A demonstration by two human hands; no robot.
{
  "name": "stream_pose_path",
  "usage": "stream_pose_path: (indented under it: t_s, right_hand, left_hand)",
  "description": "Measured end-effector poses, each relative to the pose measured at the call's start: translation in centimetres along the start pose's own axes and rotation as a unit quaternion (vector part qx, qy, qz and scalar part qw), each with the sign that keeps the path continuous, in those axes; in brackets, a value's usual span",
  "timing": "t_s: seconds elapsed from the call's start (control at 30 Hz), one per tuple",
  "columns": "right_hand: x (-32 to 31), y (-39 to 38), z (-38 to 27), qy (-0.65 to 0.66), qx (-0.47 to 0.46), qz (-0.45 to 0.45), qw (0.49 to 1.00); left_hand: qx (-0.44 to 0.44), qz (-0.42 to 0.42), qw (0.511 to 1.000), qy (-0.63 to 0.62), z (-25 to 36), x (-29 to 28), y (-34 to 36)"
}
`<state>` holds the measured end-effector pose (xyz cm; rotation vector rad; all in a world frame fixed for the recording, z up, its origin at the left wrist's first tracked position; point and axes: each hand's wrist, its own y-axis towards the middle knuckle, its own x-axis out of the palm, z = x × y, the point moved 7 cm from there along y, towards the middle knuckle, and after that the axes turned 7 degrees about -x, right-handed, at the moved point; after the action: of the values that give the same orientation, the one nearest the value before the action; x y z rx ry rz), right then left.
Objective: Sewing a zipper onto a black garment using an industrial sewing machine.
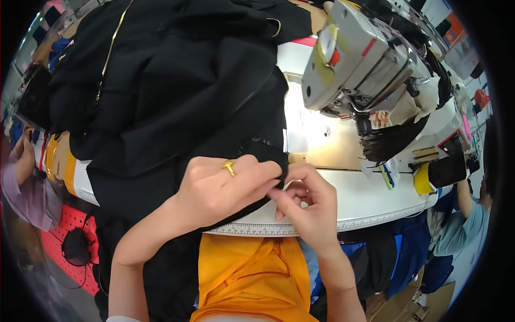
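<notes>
A large black garment with a gold zipper is spread over the left and middle of the white sewing table. My left hand, with a gold ring on one finger, is closed on the garment's edge near the table's front. Close against it, my right hand has thumb and fingers pinched at the same edge. The fingertips of both hands meet there, and what lies exactly between them is partly hidden. A small white tag shows at the garment's edge just beyond my fingers.
A white sewing machine stands at the right, its lit metal plate beyond my right hand. A ruler strip runs along the front edge. Yellow tape lies at the right. Other people's arms show at both sides.
</notes>
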<state>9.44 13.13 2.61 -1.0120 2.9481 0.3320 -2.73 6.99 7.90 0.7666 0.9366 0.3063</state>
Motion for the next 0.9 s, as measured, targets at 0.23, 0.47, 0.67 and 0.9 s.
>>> stream_pose_path:
  t_s: [0.23, 0.47, 0.67, 0.9]
  right_hand:
    - [-1.7, -0.7, 0.0, -0.096, -0.118, 0.048, 0.987]
    - [-2.0, -0.9, -2.3, -0.364, -0.260, 0.043, 0.893]
    - [-3.4, 0.3, -0.5, -0.135, -0.106, -0.035, 0.985]
    - [-4.0, 0.8, 1.9, -0.009, -0.027, -0.036, 0.999]
  left_hand:
    - [0.045, -0.062, 0.989, 0.127, 1.4, 1.7, 0.0]
    - [-0.061, -0.154, 0.984, 0.066, 0.8, 2.8, 0.9]
    - [-0.204, -0.197, 0.942, -0.179, -1.9, 3.9, 1.1]
    - [-0.286, -0.268, 0.886, -0.246, -2.7, 4.6, 0.6]
